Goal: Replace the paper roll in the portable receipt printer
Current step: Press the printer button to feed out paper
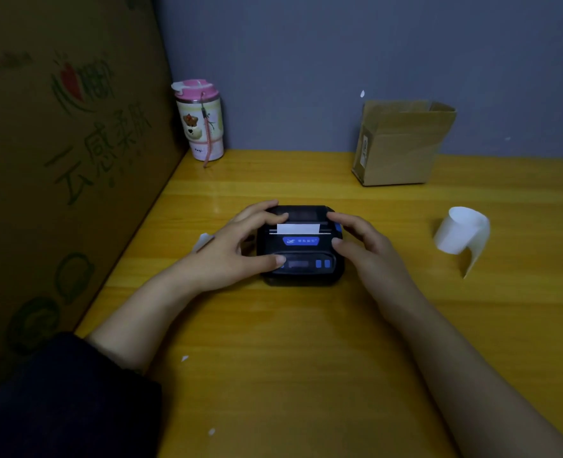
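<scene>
Head view: one black portable receipt printer (pixel 301 246) sits flat near the middle of the yellow wooden tabletop (pixel 290 358), lid down, one short white paper strip (pixel 298 228) sticking out of the slot. One blue label and a few blue buttons on its front face. Two hands on it. Left hand (pixel 237 251) wraps the printer's left side, fingers spread over the lid edge, thumb on the front panel; not closed on it, just pressing. Right hand (pixel 361 241) rests at the right side, fingertips touching the lid corner, fingers loosely apart. One dark sleeve (pixel 65 401) on the left arm, right forearm bare.

One loose paper roll (pixel 462 231), white, partly uncurled, lies well apart to the right on the table. One small open cardboard box (pixel 402 143) stands at the back right against the wall. One pink-lidded tumbler (pixel 199 120) with a cord stands in the back left corner. One large printed cardboard panel (pixel 61 160) closes off the left side. A few white scraps on the table, possibly paper bits. Grey-blue wall (pixel 306 67) behind, dim light.
</scene>
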